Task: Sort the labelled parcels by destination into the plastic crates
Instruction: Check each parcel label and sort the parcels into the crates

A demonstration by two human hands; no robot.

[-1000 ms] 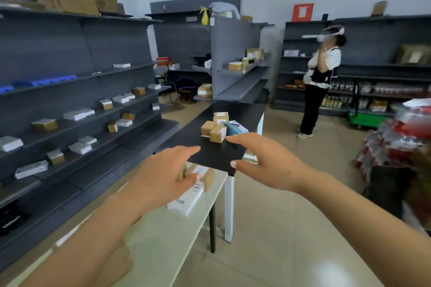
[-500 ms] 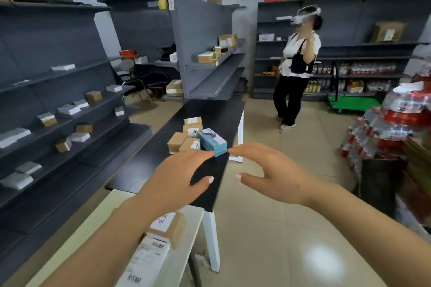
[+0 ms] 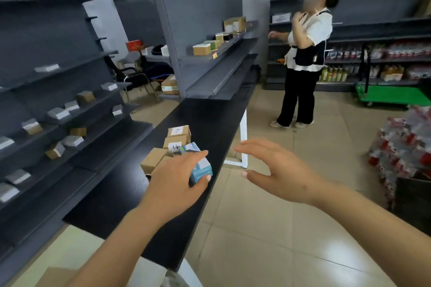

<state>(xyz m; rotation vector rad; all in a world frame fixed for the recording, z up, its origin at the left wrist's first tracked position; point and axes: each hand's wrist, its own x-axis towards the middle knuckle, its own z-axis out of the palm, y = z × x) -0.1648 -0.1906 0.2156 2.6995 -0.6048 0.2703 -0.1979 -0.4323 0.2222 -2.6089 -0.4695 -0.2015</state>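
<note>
Our left hand (image 3: 177, 182) has moved forward onto the blue box (image 3: 200, 166) at the black table's (image 3: 112, 196) edge beside the brown parcels (image 3: 173, 144), fingers closing around it. The right hand (image 3: 279, 170) hovers spread wide, empty. We judge pickup has begun; no crates visible.

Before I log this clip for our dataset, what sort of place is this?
Probably a small shop or stockroom used for parcel sorting: grey retail shelving holding small boxes, bottled drinks on far shelves, and labelled cardboard parcels on a black table.
</note>
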